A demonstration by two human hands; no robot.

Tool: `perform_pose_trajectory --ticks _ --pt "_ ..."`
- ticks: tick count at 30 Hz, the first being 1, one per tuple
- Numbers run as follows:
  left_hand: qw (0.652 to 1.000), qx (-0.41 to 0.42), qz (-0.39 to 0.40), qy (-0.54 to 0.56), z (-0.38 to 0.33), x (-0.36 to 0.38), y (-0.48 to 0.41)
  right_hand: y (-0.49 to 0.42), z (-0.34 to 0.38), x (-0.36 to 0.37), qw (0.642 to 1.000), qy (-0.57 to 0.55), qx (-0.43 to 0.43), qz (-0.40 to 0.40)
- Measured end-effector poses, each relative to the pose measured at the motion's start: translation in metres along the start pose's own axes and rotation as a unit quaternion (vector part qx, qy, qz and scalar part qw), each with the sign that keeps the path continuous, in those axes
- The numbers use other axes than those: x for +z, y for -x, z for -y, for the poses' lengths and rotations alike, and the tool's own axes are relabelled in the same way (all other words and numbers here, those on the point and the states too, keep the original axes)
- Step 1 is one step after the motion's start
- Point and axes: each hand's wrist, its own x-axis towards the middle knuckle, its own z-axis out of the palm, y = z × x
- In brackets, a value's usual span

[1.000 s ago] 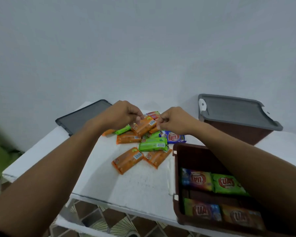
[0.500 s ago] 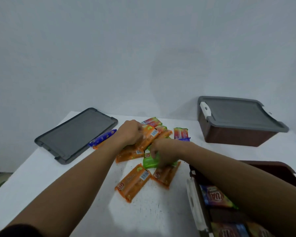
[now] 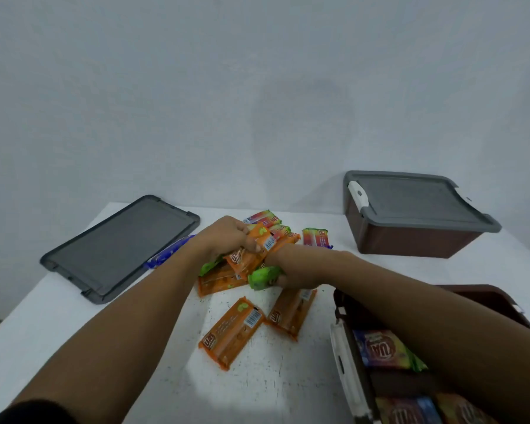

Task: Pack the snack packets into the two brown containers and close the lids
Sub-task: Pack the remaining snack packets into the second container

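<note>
Two hands are working the pile at once. The left hand point(image 3: 227, 237) is curling its fingers round an orange packet point(image 3: 251, 252) at the top of the heap, and the right hand point(image 3: 294, 269) is pinching a green packet point(image 3: 262, 278) just beside it. Both packets are sitting mid-table point(image 3: 58, 332), apart from the open box point(image 3: 502, 296) at the near right, which is already holding several packets.

From where I am watching, I am judging that the step is going best if each hand is lifting only one packet. That means gripping across the short width so the film is not slipping, then laying the packet flat beside those in the box, not on edge.

The wrappers are looking thin, glossy and crinkly. They are flat oblongs with crimped ends, and will likely be sliding over one another. A loose packet point(image 3: 231, 330), orange too, is lying nearer me.

Both boxes are looking like hard brown plastic. The far box point(image 3: 410, 240) is wearing its grey lid, and a spare lid point(image 3: 120, 246) is lying flat at the left.
</note>
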Motion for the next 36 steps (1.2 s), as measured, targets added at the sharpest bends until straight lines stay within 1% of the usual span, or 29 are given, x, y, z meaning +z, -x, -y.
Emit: perform_pose_trajectory --ticks 3,6,8,10,12,13,15,18,22,25,28,30,32,34,36 --pt "0.989 0.012 0.019 0.147 -0.005 0.0 0.013 0.011 -0.009 -0.011 0.998 -0.05 0.013 -0.046" --pt "0.95 0.038 0.075 0.3 -0.01 -0.002 0.028 0.027 -0.013 -0.027 0.987 -0.12 0.042 -0.096" --pt "0.933 0.057 0.108 0.339 -0.014 -0.002 0.039 0.04 -0.015 -0.036 0.971 -0.18 0.049 -0.147" --pt "0.925 0.079 0.13 0.349 -0.022 0.001 0.052 0.057 -0.017 -0.042 0.95 -0.242 0.051 -0.192" --pt "0.922 0.104 0.136 0.347 -0.032 0.007 0.067 0.078 -0.02 -0.046 0.933 -0.294 0.048 -0.202" --pt "0.922 0.115 0.142 0.342 -0.039 0.011 0.074 0.088 -0.022 -0.048 0.933 -0.294 0.046 -0.2" --pt "0.915 0.132 0.183 0.335 -0.051 0.02 0.086 0.108 -0.025 -0.049 0.946 -0.249 0.044 -0.2" --pt "0.912 0.117 0.239 0.311 -0.069 0.039 0.097 0.133 -0.037 -0.044 0.953 -0.214 0.038 -0.213" --pt "0.922 0.108 0.248 0.278 -0.085 0.071 0.106 0.168 -0.055 -0.031 0.949 -0.217 0.03 -0.227" --pt "0.932 0.104 0.242 0.249 -0.098 0.098 0.115 0.197 -0.07 -0.023 0.95 -0.218 0.029 -0.222" --pt "0.94 0.118 0.24 0.209 -0.115 0.124 0.125 0.223 -0.088 -0.016 0.952 -0.229 0.028 -0.203" --pt "0.953 0.14 0.223 0.149 -0.126 0.138 0.132 0.237 -0.099 -0.01 0.957 -0.218 0.031 -0.189" --pt "0.961 0.168 0.208 0.066 -0.134 0.151 0.137 0.249 -0.108 -0.002 0.964 -0.195 0.034 -0.179" --pt "0.961 0.184 0.205 -0.024 -0.139 0.163 0.138 0.258 -0.116 0.007 0.972 -0.16 0.034 -0.167" --pt "0.958 0.176 0.199 -0.108 -0.139 0.18 0.138 0.266 -0.123 0.019 0.981 -0.131 0.037 -0.141"
